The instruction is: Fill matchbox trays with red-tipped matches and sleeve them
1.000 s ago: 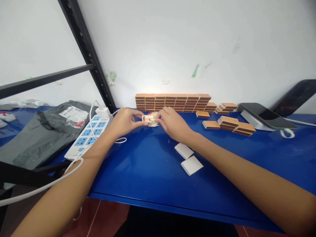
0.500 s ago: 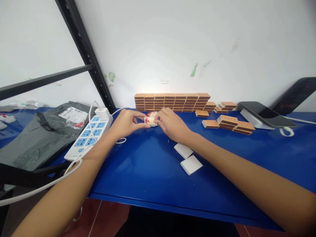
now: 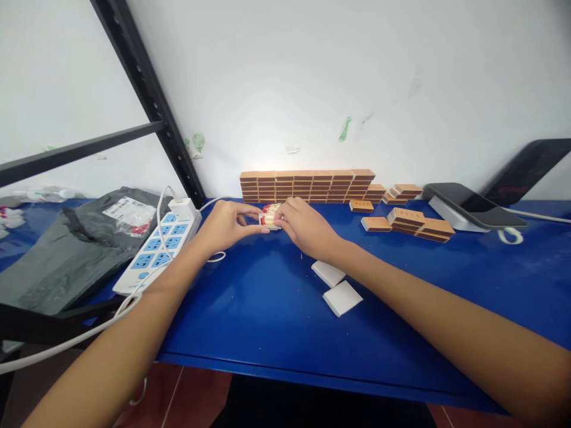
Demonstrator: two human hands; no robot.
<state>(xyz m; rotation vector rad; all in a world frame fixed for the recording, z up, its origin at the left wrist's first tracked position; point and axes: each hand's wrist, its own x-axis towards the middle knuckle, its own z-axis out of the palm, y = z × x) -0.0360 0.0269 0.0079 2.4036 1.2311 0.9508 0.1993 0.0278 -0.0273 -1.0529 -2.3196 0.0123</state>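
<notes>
Between my two hands, near the wall side of the table, is a small white matchbox tray (image 3: 261, 219) holding matches (image 3: 270, 222) with red heads toward the left. My left hand (image 3: 232, 224) grips the tray's left end between thumb and fingers. The fingers of my right hand (image 3: 307, 229) are pinched on the matches at the right end and hide part of them. Behind the hands, a stacked row of matchboxes (image 3: 307, 186) stands along the wall. Below my right wrist lie two white cardboard pieces, one nearer (image 3: 343, 298) and one farther (image 3: 329, 273).
More matchboxes (image 3: 405, 219) lie in loose piles at the right, beside a phone (image 3: 464, 205) on a white stand. On the left are a white power strip (image 3: 151, 249) with cables, a grey plastic bag (image 3: 89, 249) and a black metal shelf post (image 3: 151, 95).
My right fingers have shifted slightly along the matches, and more match sticks show between the hands. The left hand keeps its grip on the tray. The view has moved slightly.
</notes>
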